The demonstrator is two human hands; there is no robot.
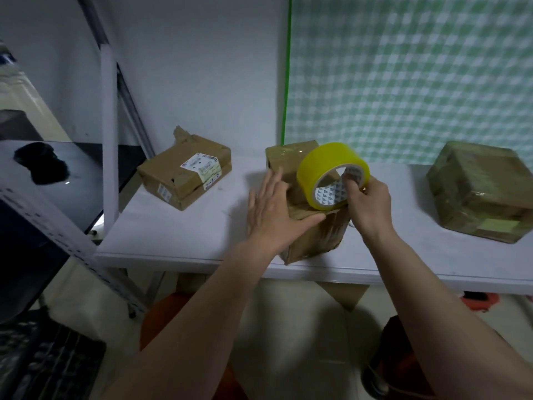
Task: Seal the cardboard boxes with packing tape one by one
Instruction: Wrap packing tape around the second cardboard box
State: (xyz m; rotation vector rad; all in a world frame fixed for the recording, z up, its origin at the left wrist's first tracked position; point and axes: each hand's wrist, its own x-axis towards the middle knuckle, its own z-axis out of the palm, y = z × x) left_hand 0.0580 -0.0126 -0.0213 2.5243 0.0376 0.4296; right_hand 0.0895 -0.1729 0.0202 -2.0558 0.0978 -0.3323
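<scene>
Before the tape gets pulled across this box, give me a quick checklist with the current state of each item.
1. Left hand steadying the middle box, fingers flat on its top: ok.
2. Right hand has a grip on the yellow tape roll, fingers through the core: ok.
3. Roll resting at the box top: ok.
4. Free tape end stuck to the flap: cannot tell.
5. Box fully on the white table: not ok, its near corner sits at the front edge.
6. Neighbouring labelled box and wrapped box clear of the work: ok.

You have the yellow tape roll (323, 166) on edge atop the middle box (314, 232). Your other boxes, one labelled (184, 171), one taped (481, 192), lie at either side.
</scene>
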